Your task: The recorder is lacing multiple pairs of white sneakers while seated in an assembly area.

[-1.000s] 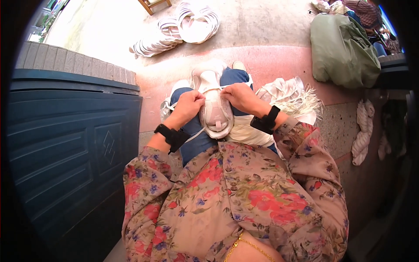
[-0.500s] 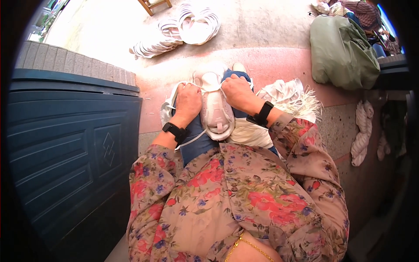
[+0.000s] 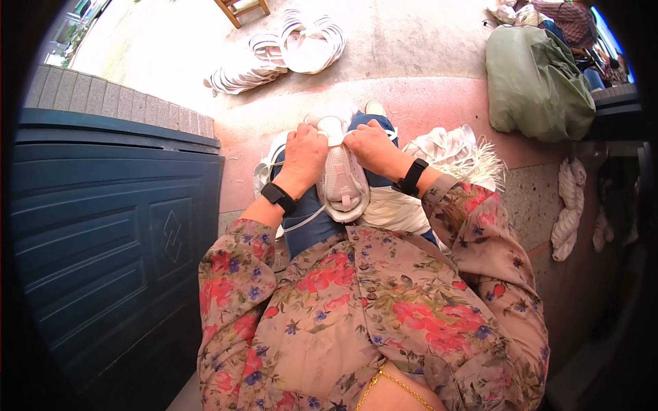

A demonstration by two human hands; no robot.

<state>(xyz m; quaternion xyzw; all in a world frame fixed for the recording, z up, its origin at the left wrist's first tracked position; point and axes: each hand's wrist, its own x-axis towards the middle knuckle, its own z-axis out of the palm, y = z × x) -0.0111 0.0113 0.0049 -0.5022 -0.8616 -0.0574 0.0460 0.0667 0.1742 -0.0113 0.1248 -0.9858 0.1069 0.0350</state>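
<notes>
A pale pink and white shoe (image 3: 343,181) lies between my knees, its heel toward me. A white shoelace (image 3: 334,142) runs across its upper part between my two hands. My left hand (image 3: 306,156) is closed on the lace at the shoe's left side. On the right side, my right hand (image 3: 373,148) is closed on the lace too, knuckles up. The fingertips of both hands are mostly hidden under the knuckles. A loose lace end trails over my left thigh. Cream cloth (image 3: 397,205) covers part of my right leg.
White laces (image 3: 452,154) lie heaped right of my knee. Coiled lace bundles (image 3: 312,44) rest on the ground ahead. A green sack (image 3: 538,82) stands at the far right, with a twisted white bundle (image 3: 569,205) nearer. Left is a dark blue door (image 3: 103,219); a wooden stool (image 3: 240,9) stands far off.
My left hand has moved right, toward my right hand, which has shifted slightly left. The stretch of lace between them is shorter, and both hands still grip it.
</notes>
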